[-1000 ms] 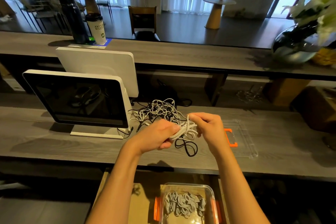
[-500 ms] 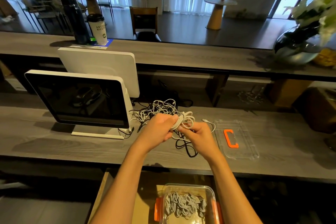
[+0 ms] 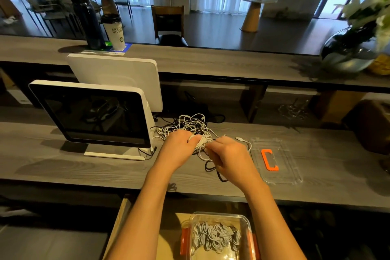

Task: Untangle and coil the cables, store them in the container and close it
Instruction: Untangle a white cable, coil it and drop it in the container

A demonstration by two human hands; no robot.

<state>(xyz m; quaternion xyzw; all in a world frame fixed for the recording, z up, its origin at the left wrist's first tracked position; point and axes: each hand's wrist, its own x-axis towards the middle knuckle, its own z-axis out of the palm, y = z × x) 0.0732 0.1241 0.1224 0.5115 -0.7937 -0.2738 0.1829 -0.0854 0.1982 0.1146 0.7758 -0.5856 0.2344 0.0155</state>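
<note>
While the left hand (image 3: pixel 179 148) gripped the white cable coil (image 3: pixel 203 141), the right hand (image 3: pixel 229 155) pinched its strand. The bundle lay left-to-right, loops bunched unevenly, its connector (image 3: pixel 239 138) pointing left.

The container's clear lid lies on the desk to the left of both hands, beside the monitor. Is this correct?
Not quite. In the head view the clear lid lies on the desk to the right of both hands, away from the monitor. It does lie on the desk, off the container.

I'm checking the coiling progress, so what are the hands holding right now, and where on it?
The left hand grips a white cable coil around its loops; the right hand pinches its loose strand.
</note>
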